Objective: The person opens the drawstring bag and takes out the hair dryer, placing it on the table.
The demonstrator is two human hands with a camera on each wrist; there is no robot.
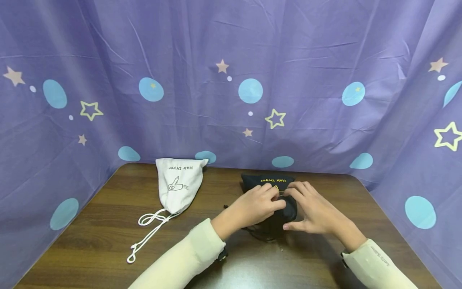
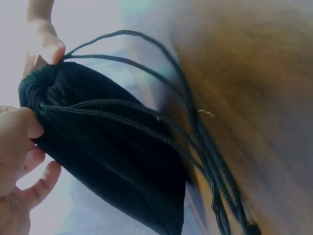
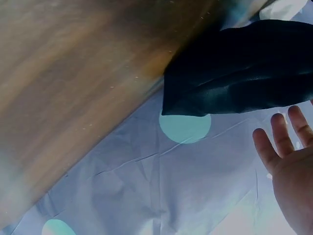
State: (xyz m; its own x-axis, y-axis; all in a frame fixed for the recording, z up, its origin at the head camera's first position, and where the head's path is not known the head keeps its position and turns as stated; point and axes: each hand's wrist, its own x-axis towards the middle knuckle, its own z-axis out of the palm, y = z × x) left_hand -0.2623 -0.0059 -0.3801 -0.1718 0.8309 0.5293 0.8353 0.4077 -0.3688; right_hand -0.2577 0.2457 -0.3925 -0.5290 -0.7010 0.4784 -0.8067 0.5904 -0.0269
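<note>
A black drawstring pouch (image 1: 251,182) with yellow "Hair Dryer" lettering is held near the right half of the table, its gathered mouth towards the person. My left hand (image 1: 254,204) pinches one side of that mouth; the left wrist view shows its thumb over the edge. At the other side of the mouth my right hand (image 1: 315,208) pinches the fabric where a cord comes out, its thumb showing in the left wrist view. Three fingers (image 3: 282,134) of the right hand spread below the pouch in the right wrist view. Black cords (image 2: 142,36) hang down in loops.
A white drawstring pouch (image 1: 178,176) printed "Hair Dryer" lies at the table's left, its white cords (image 1: 151,230) trailing towards the front. The brown wooden table (image 1: 104,224) backs onto a purple curtain (image 1: 202,72) with stars and blue dots.
</note>
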